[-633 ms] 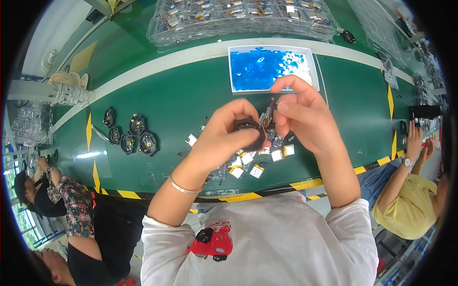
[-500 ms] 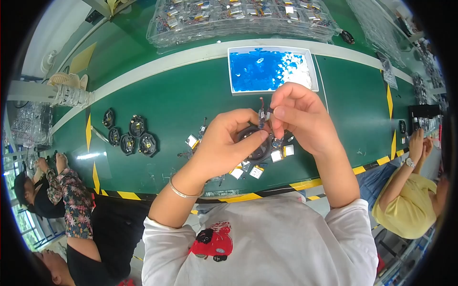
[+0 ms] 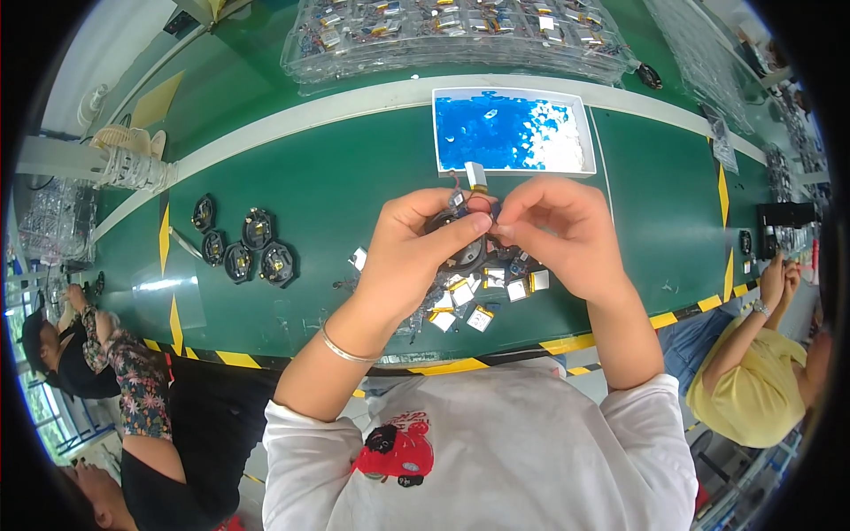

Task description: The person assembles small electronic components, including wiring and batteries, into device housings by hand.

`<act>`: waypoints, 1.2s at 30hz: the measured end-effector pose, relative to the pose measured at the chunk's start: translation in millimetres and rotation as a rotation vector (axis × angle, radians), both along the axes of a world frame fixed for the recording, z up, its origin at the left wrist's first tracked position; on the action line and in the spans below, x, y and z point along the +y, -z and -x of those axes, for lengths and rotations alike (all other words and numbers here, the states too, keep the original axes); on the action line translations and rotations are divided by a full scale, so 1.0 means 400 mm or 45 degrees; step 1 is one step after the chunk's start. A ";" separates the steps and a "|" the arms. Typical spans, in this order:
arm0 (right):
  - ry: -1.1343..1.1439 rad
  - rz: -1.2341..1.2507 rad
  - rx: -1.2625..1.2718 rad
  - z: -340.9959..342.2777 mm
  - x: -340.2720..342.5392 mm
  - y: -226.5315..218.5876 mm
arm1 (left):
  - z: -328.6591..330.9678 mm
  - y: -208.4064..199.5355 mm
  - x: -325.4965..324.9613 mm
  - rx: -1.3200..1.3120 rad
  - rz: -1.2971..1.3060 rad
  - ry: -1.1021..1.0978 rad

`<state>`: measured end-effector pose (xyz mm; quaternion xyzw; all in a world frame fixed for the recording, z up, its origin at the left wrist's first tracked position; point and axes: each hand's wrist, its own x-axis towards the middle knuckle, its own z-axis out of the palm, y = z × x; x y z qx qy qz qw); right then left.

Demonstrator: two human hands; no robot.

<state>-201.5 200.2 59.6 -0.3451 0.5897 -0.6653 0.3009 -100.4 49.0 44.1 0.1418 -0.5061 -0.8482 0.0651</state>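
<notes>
My left hand (image 3: 416, 252) is closed, thumb against forefinger, on a small wired circuit board (image 3: 457, 200). A silver flat battery (image 3: 475, 175) with a yellow edge sticks up between my hands. Touching the left fingertips, my right hand (image 3: 567, 234) pinches at the wires below that battery; the exact spot is hidden by the fingers. Under my left fingers sits a black round housing (image 3: 467, 257), partly covered. Loose silver batteries (image 3: 480, 319) with leads and small boards lie on the green table just below the hands.
Several black octagonal housings (image 3: 237, 263) stand at the left. Beyond my hands is a white-rimmed box (image 3: 591, 155) with a blue bottom and white bits. Clear trays (image 3: 460, 44) of batteries stand at the back. People work at both sides; a yellow sleeve (image 3: 739, 385) shows right.
A silver battery has come into view, upright between my hands. My right hand has moved down and closer to my left fingertips. More loose batteries show beneath.
</notes>
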 end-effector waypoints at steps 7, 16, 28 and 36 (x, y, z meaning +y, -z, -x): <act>0.000 0.019 -0.217 0.001 -0.010 0.011 | 0.007 0.006 -0.014 0.000 -0.269 0.105; 0.131 -0.270 -0.211 0.061 0.024 0.006 | 0.011 -0.010 -0.021 -0.133 -0.296 0.118; 0.002 -0.806 0.615 0.131 0.102 -0.033 | -0.001 -0.009 -0.025 -0.126 -0.179 -0.012; 0.309 -0.182 0.856 -0.020 -0.013 -0.012 | 0.005 -0.001 -0.011 -0.104 -0.191 -0.039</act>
